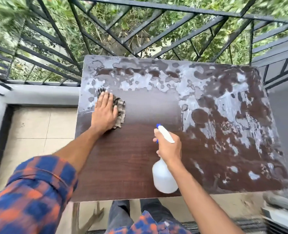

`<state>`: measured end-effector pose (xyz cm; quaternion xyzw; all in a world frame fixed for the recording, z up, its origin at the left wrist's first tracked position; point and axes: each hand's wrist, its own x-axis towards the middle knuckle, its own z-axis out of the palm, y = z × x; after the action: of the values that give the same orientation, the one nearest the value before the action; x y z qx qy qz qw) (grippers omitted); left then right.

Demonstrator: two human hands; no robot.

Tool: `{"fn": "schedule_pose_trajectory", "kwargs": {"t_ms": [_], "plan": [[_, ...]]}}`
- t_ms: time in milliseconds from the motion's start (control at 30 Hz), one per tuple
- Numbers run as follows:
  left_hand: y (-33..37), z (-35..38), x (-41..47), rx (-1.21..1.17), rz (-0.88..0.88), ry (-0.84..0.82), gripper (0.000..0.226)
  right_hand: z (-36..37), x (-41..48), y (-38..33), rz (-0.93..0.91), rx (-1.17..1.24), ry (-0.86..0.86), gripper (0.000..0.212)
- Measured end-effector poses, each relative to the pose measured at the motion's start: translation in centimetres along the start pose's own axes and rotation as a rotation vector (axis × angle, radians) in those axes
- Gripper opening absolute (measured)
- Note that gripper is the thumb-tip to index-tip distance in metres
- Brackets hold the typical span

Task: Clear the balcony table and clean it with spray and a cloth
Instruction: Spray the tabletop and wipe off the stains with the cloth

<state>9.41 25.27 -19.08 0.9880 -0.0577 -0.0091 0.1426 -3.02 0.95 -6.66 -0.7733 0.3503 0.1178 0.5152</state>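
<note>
The left hand [104, 112] lies flat with its fingers straight, pressing a crumpled cloth [120, 110] onto the brown surface [123, 157], beyond and left of the spray bottle [163, 176]. The right hand [169, 147] curls its fingers round the bottle's neck. Wet patches [233, 102] spread beyond and right of the bottle.

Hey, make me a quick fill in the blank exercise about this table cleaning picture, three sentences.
1. The left hand presses a ____ flat on the table.
2. The right hand grips a white spray ____ with a blue nozzle.
3. The pale wet patches lie mostly on the person's ____ side of the table.
Missing words: cloth, bottle, right.
</note>
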Motion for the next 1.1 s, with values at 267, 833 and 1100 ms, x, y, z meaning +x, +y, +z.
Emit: {"fn": "schedule_pose_trajectory", "kwargs": {"t_ms": [267, 833, 1100], "plan": [[-5.1, -1.4, -5.4, -0.101, -0.294, 0.109, 0.064, 5.6, -3.2, -2.0, -0.09, -0.071, -0.105, 0.027], [-6.7, -2.1, -1.5, -0.086, -0.21, 0.071, 0.062, 12.8, -3.3, -6.4, -0.142, -0.147, -0.203, 0.035], [-8.3, -1.9, 5.6, -0.01, -0.145, 0.041, 0.064, 12.8, 2.0, -8.7, -0.115, -0.202, -0.285, 0.033]]}}
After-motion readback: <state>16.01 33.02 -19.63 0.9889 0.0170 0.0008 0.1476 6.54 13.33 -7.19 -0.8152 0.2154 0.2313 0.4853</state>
